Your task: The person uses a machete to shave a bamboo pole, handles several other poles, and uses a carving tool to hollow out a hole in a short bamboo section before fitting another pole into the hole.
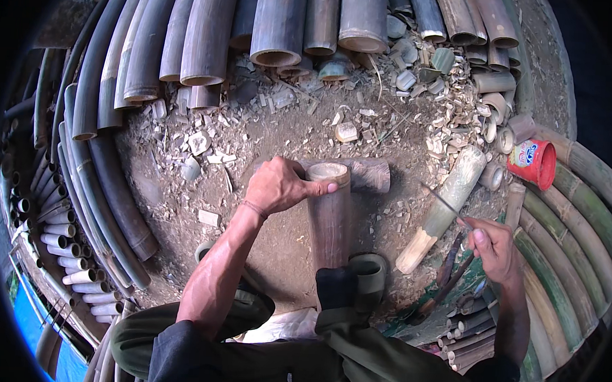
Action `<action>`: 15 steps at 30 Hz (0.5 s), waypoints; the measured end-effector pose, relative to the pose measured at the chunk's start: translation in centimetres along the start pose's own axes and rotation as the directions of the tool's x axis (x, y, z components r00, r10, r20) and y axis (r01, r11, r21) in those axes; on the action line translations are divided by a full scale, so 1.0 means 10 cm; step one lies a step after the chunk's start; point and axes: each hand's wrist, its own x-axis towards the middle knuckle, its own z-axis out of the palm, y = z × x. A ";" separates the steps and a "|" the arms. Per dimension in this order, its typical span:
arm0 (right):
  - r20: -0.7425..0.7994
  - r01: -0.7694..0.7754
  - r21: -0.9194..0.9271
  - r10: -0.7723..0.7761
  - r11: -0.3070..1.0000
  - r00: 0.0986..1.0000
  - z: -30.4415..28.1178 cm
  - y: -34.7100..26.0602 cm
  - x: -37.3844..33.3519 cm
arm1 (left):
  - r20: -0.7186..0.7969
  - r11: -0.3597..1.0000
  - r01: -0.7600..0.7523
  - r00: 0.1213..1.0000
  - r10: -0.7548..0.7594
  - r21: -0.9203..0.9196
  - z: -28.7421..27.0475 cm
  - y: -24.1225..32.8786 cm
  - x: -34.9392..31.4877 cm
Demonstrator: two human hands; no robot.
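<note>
Two hands [279, 184] [493, 247], one held blade [443, 202], one red tub [530, 164]

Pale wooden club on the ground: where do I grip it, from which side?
Probably take the club by its slimmer end, from the person's side: it lies flat, narrowing like a handle toward them. The right hand holds a thin blade.

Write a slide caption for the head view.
The left hand holds a bamboo tube near its upper end; the right hand grips a thin pointed tool, pale chips scattered around.
</note>
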 end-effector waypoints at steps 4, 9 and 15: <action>0.118 0.168 -0.260 -0.142 0.951 0.983 -0.02 -0.11 0.16 | 0.036 0.999 0.041 0.998 -0.042 0.020 -0.03 0.03 -0.02; 0.283 0.226 -0.495 -0.090 0.839 0.955 0.05 -0.48 0.40 | 0.023 0.999 0.021 0.999 -0.022 0.027 -0.02 0.01 -0.02; 0.275 0.287 -0.571 -0.151 0.769 0.950 0.16 -0.56 0.59 | 0.054 0.999 0.040 0.998 -0.040 0.000 -0.02 0.00 -0.01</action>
